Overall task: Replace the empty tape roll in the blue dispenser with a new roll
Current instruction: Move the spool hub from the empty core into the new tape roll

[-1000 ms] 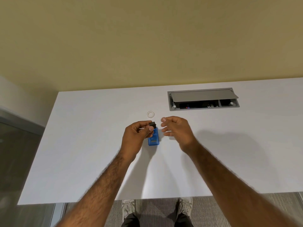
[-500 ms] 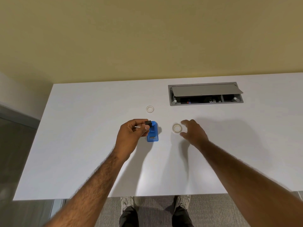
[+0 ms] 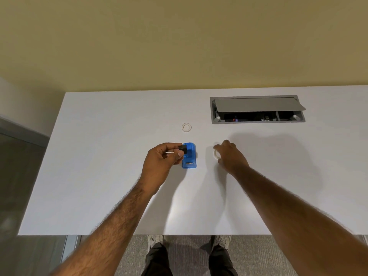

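- At the middle of a white table, the person's left hand is closed in a pinch around a small black piece, with a thin white sliver showing between its fingers.
- Just right of that hand, and touching the black piece, the blue dispenser stands on the tabletop, its near end carrying a small metal part.
- Right of the dispenser, apart from it, the right hand arches over a white tape roll lying flat on the table; the fingers curl around the roll's far and near edges, though whether they have closed on it cannot be told.
- Farther back, a second ring, pale and thin-walled, lies flat and alone on the table, well apart from both hands.
- Beyond and to the right, a grey cable hatch is set into the tabletop, its lid propped partly open over dark sockets.
- Behind the table rises a yellow wall; below its near edge, two shoes stand on grey carpet.
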A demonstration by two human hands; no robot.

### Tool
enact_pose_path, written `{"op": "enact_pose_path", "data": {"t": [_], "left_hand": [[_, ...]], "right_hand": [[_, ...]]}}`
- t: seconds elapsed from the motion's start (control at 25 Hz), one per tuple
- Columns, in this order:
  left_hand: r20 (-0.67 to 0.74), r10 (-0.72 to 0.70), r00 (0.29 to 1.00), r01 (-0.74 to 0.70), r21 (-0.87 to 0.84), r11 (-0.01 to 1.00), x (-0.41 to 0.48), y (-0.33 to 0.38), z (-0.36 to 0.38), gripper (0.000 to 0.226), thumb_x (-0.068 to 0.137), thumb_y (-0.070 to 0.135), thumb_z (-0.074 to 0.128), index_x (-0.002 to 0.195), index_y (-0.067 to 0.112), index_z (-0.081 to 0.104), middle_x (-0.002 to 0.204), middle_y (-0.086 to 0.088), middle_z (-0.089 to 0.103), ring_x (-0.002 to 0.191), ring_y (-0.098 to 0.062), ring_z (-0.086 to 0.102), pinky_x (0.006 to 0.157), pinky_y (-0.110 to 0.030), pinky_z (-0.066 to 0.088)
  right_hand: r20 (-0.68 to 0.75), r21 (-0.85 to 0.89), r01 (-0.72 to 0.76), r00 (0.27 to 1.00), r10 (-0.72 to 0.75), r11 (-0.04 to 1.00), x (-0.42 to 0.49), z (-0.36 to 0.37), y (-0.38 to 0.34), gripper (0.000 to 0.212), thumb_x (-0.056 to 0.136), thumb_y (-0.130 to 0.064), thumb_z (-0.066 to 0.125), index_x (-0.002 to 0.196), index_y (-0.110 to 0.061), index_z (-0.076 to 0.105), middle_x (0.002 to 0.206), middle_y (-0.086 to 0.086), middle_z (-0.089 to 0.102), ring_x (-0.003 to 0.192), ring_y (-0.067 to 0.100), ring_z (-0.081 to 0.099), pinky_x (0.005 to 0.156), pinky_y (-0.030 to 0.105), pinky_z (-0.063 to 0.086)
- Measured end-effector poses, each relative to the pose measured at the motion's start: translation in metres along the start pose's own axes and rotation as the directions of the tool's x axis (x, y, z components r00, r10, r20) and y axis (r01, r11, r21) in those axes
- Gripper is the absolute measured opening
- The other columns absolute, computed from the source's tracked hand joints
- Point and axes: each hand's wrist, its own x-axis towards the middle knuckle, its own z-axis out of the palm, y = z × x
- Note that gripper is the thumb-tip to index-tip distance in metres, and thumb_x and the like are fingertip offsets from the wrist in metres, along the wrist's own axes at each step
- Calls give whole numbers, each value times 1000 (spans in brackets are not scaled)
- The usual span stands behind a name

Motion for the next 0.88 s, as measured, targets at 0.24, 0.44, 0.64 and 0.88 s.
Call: {"op": "enact_pose_path", "data": {"t": [0.24, 0.44, 0.64, 0.88], "left_hand": [[-16, -13, 1000, 13, -7, 1000, -5, 1, -7, 19, 89, 8, 72, 105, 19, 77, 98, -4, 78, 85, -23, 76, 90, -38, 60], [-15, 5, 1000, -6, -52, 999, -4, 10, -7, 20, 90, 6, 71, 104, 19, 76, 96, -3, 79, 85, -21, 75, 83, -28, 60], [15, 32, 999, -32, -57, 998, -4, 26, 1, 22, 89, 4, 71, 100, 21, 77, 95, -2, 80, 85, -18, 75, 80, -24, 59], [32, 72, 997, -70, -60, 996, -5, 47, 6, 22, 87, 3, 73, 107, 12, 76, 99, -6, 80, 88, -20, 75, 84, -30, 60]], "right_hand": [[-52, 52, 16, 999, -14, 999, -4, 4, 1, 44, 82, -4, 55, 123, -20, 51, 113, 7, 50, 107, 26, 48, 76, 37, 52], [-116, 325, -40, 990, 82, 945, -16, -1, -5, 45, 77, -16, 66, 121, -21, 57, 112, 7, 56, 104, 25, 55, 84, 28, 44], [-207, 509, 56, 976, 59, 859, -34, -34, -17, 48, 74, -15, 73, 120, -20, 59, 113, 4, 60, 99, 21, 60, 87, 30, 50], [-278, 688, 153, 958, 63, 709, -55, -96, -45, 49, 74, -8, 78, 119, -18, 62, 112, -3, 64, 89, 14, 64, 75, 6, 47]]}}
